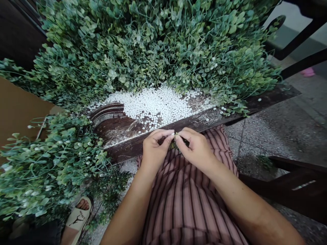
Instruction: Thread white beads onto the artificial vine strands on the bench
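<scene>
Just in front of the wooden edge, my left hand (156,146) is closed in a pinch on a small white bead (173,134). My right hand (195,146) meets it there, thumb and forefinger pinching a green artificial sprig (173,146) that hangs down between the hands. The fingertips almost touch and hide most of the sprig. Beyond my hands, a heap of white beads (155,103) is spread over a dark wooden surface (112,127).
Massed artificial greenery (153,44) covers the far side of the wood. A bunch of sprigs with white tips (58,160) lies at left. Below it is another person's sandalled foot (79,214). Striped cloth (186,204) covers my lap. Dark wooden furniture (301,183) stands at right.
</scene>
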Tool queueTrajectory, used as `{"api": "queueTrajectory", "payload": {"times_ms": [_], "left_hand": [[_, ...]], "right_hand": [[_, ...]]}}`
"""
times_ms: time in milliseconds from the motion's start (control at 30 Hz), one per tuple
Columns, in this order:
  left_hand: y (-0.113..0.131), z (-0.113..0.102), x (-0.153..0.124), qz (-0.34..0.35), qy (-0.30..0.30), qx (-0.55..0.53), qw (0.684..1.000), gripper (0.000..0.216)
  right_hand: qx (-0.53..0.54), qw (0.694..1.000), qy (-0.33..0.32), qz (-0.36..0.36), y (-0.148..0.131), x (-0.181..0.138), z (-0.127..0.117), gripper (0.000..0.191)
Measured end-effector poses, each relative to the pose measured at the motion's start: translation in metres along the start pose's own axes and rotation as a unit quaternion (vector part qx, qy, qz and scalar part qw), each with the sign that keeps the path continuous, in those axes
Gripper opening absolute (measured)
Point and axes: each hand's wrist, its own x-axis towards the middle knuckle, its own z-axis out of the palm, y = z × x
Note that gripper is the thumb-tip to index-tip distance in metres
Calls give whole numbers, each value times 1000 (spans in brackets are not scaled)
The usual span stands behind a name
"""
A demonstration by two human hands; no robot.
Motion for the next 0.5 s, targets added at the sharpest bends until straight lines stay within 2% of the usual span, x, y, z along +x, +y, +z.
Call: {"api": "queueTrajectory", "payload": {"times_ms": [267, 367, 500], "left_hand": [[4, 0, -2, 50, -5, 45, 998, 13], [3, 0, -2, 35, -2, 20, 999, 12], [1, -2, 1, -21, -10, -69, 997, 6]], "right_hand": [[-7, 1000, 20, 13, -2, 0, 1, 25], [19, 999, 31, 18, -4, 0, 3, 24], [61, 997, 40, 28, -4, -1, 7, 22]]}}
